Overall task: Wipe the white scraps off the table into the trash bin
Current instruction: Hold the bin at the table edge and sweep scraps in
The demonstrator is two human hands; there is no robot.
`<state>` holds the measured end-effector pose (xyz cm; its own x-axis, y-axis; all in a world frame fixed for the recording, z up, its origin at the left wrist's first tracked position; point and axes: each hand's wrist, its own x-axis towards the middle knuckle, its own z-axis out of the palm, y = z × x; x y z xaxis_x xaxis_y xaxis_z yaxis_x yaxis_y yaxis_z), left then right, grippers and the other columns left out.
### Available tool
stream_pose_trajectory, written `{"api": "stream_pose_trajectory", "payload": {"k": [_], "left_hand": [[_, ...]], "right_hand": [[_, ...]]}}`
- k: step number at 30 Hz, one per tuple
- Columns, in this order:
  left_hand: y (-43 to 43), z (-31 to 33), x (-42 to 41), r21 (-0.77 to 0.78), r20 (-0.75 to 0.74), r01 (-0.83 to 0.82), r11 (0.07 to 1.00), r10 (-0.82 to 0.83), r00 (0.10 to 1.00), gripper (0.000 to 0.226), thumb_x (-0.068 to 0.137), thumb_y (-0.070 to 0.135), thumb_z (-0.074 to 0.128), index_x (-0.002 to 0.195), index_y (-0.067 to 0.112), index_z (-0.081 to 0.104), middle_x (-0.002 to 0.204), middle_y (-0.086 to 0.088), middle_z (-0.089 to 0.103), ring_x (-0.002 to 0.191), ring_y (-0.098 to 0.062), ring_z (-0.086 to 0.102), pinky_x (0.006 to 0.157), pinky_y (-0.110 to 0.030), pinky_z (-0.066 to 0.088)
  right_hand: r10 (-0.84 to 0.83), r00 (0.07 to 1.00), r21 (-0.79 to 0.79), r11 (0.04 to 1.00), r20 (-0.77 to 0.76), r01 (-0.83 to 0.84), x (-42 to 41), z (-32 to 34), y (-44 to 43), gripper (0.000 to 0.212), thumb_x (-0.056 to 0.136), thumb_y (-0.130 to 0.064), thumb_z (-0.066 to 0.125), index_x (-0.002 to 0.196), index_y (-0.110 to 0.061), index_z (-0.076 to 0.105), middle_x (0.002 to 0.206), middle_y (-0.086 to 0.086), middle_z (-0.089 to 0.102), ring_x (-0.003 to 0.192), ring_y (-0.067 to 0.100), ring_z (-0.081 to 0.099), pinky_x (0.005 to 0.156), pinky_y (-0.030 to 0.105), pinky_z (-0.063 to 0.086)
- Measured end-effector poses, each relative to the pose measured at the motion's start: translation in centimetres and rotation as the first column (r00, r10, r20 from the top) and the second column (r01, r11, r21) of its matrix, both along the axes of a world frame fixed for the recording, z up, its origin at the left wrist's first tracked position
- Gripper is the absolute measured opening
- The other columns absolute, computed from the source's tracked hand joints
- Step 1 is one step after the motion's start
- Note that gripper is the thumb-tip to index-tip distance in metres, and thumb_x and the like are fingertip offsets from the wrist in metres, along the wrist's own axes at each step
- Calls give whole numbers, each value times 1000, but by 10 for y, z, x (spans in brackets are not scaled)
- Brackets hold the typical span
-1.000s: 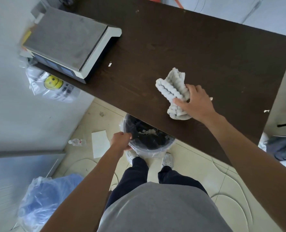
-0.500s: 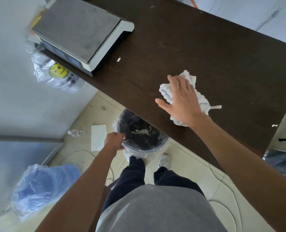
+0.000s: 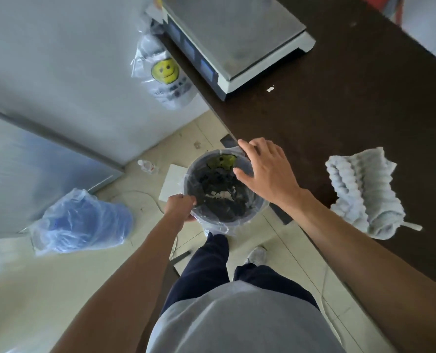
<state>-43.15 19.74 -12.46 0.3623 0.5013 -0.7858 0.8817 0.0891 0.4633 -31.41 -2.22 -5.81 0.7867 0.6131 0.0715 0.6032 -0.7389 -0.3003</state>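
A round grey trash bin (image 3: 256, 208) lined with clear plastic hangs just below the near edge of the dark brown table (image 3: 352, 110). White scraps lie inside it on dark waste. My left hand (image 3: 180, 206) grips the bin's left rim. My right hand (image 3: 267, 171) hovers flat over the bin's right rim at the table edge, fingers spread and holding nothing. A crumpled white ribbed cloth (image 3: 364, 189) lies loose on the table to the right of that hand. One small white scrap (image 3: 270, 89) rests on the table beside the scale.
A grey weighing scale (image 3: 234, 36) occupies the table's far left corner. A smiley-face plastic bag (image 3: 164, 75) hangs off that corner. On the tiled floor lie a blue plastic-wrapped bundle (image 3: 81, 220), a small bottle (image 3: 146, 166) and a white sheet (image 3: 172, 180).
My right hand has let go of the cloth and moved left to the table edge over the bin. The cloth stays on the table. The view has swung left and down.
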Motion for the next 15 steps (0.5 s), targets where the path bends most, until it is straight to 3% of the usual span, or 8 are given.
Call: {"api": "stream_pose_trajectory", "payload": {"k": [6,10,15], "left_hand": [[44,-10,-17,-43,8,-154,987,154,988,6,90,4,59,93,7,62,101,-14,68,89,-33,73,65,-35,64],[75,-23,-34,-14,20,-264,964,265,964,15,85,8,59,97,6,68,99,-14,72,87,-33,74,76,-46,65],[107,-33,-42,-50,8,-394,918,395,919,12,90,6,57,99,7,66,93,-11,69,80,-29,72,61,-33,62]], "right_hand": [[171,982,-21,985,-77,-173,-5,-26,64,62,92,-50,51,142,-16,41,124,8,51,114,27,51,99,41,43],[231,951,-86,964,-203,-252,-8,-50,99,68,92,-45,56,149,-15,33,143,11,42,127,29,45,103,43,43],[176,904,-271,916,-390,-295,1,-85,135,79,95,-42,55,157,-17,11,161,18,13,142,35,29,111,46,35]]}}
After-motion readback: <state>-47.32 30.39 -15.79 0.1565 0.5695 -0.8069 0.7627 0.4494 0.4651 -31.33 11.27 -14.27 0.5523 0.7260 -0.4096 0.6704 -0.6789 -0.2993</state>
